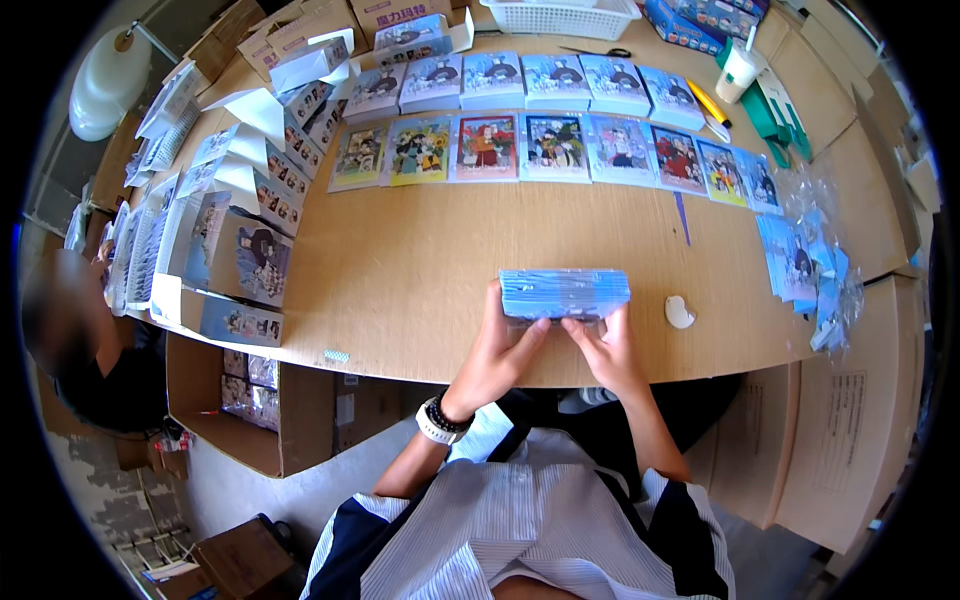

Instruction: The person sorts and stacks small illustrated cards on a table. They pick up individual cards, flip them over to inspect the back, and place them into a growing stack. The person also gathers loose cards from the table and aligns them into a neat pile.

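Observation:
Between my left hand (491, 360) and my right hand (609, 349) is a thick stack of blue-edged, plastic-sleeved packets (565, 294), held above the table near its front edge. Both thumbs press on the side facing me, and the other fingers are mostly hidden. Beyond it, a row of illustrated cards (486, 148) lies flat across the wooden table (420, 255). Behind that row stand several stacks of blue illustrated packets (491, 75). To the right of my right hand lies a small white piece (679, 312).
Open illustrated boxes (259, 262) line the left side. Blue packets (787, 259) and crumpled clear plastic (832, 300) lie at right. At the back are scissors (619, 52), a yellow cutter (709, 103), a drink cup (739, 73) and a white basket (562, 19). A person (82, 352) sits at left.

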The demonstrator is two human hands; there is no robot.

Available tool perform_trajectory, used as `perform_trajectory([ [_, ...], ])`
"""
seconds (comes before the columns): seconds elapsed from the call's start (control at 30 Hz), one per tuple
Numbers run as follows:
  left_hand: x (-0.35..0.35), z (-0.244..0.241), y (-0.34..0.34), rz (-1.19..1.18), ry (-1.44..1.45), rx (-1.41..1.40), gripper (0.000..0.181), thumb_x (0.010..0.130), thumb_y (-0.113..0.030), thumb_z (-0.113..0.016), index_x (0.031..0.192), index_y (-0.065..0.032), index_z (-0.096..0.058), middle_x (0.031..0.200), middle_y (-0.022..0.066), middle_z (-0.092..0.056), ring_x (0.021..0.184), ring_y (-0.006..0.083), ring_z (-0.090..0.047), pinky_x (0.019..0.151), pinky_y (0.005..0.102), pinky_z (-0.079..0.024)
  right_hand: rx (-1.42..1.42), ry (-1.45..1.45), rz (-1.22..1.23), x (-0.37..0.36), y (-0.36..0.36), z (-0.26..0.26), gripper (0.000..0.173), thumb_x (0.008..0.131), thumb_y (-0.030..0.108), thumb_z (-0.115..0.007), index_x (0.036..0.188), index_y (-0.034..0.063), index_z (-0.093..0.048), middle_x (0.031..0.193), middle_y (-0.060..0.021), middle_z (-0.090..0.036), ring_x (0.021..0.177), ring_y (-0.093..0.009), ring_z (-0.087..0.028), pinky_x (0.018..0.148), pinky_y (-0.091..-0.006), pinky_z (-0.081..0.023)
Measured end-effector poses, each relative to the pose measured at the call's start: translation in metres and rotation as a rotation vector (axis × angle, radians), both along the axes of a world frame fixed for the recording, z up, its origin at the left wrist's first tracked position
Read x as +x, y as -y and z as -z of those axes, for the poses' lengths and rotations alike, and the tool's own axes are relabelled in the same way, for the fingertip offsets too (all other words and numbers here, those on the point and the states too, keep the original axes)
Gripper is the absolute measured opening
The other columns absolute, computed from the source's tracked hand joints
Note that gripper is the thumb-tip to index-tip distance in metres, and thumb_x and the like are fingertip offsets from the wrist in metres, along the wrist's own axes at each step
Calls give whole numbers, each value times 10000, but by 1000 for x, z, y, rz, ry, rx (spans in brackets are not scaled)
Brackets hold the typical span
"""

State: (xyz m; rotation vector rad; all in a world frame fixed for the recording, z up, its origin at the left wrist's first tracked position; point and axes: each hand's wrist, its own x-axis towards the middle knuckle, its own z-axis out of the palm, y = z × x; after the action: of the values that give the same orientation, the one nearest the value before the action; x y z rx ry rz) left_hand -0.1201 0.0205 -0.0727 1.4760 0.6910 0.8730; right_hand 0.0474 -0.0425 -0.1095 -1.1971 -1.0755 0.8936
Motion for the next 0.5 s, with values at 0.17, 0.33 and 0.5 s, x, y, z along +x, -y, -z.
perform_trajectory([
  [0.17, -20, -46, 10, 114, -160, -118, 540, 966, -104, -607, 1420, 8, -336, 1292, 177, -500, 1091, 247, -563, 917, 356, -474, -78, -730, -125, -8, 1, -23, 653, 907, 149, -660, 1457, 10, -338, 1262, -109, -571, 1160, -196, -556, 1013, -346, -430],
  [0.33, -23, -82, 12, 196, -328, 220, 679, 936, -199, -635, 1479, 17, -289, 1398, 209, -437, 1034, 249, -580, 807, 359, -534, 53, -1302, -452, -18, 9, -14, 648, 930, 278, -573, 1472, 4, -348, 1343, -200, -574, 1111, -305, -664, 934, -435, -562],
  [0.5, -16, -77, 18, 124, -210, 367, 739, 846, -66, -695, 1465, -4, -296, 1391, 204, -416, 986, 239, -610, 763, 345, -525, 164, -1343, -350, -32, 18, -5, 479, 991, 335, -520, 1318, -10, -574, 1165, -167, -694, 962, -252, -720, 859, -386, -589],
])
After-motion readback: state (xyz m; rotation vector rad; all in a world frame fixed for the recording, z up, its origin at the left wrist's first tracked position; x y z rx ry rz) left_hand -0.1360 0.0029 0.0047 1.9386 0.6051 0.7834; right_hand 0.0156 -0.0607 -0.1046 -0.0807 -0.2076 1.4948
